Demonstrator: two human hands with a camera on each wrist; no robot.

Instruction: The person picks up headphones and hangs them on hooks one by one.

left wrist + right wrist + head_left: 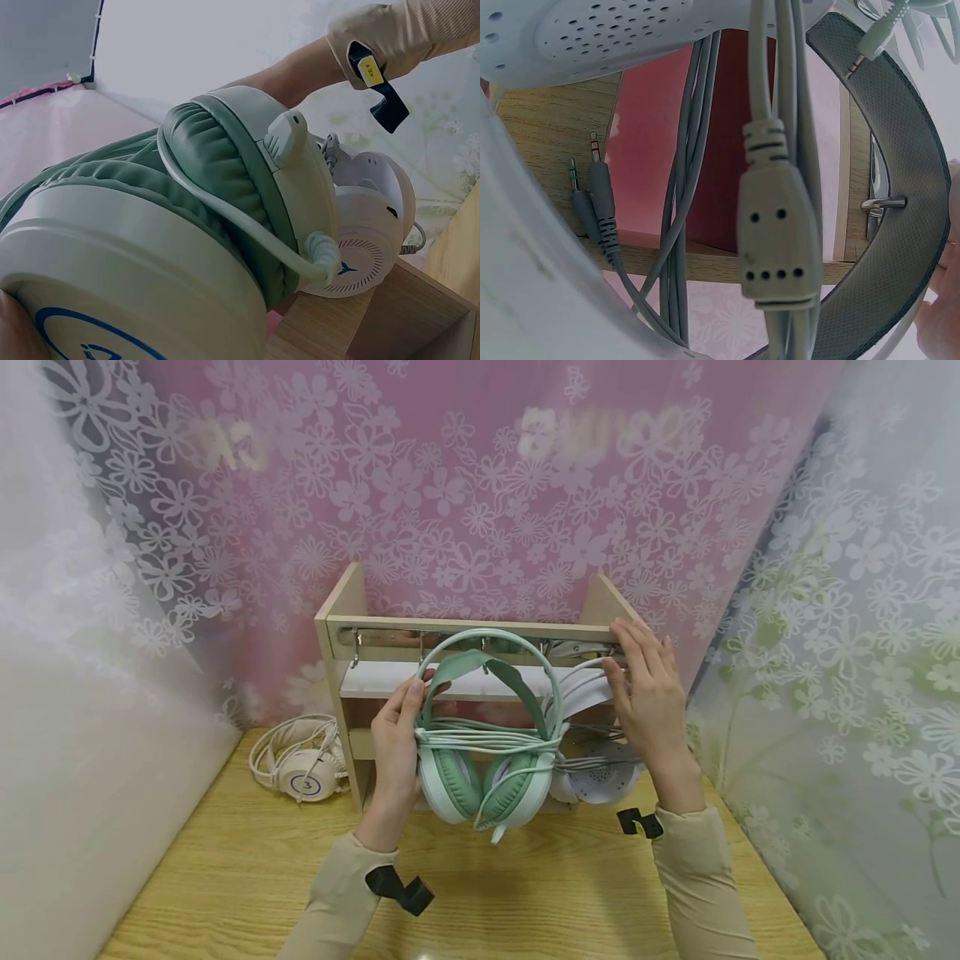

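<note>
Mint-green and white headphones with their cable wound round the ear cups hang in front of a wooden rack. My left hand grips their left cup and band. In the left wrist view the green cushions fill the frame. A white headset hangs to the right on the rack's metal rail. My right hand holds its headband at the rail, thumb underneath. The right wrist view shows the grey-lined band by a hook, with grey cables and an inline control hanging.
A cream headset lies on the wooden table left of the rack. Two jack plugs dangle by the rack's wood. Flowered curtains close in the back and both sides. Free hooks show on the rail's left part.
</note>
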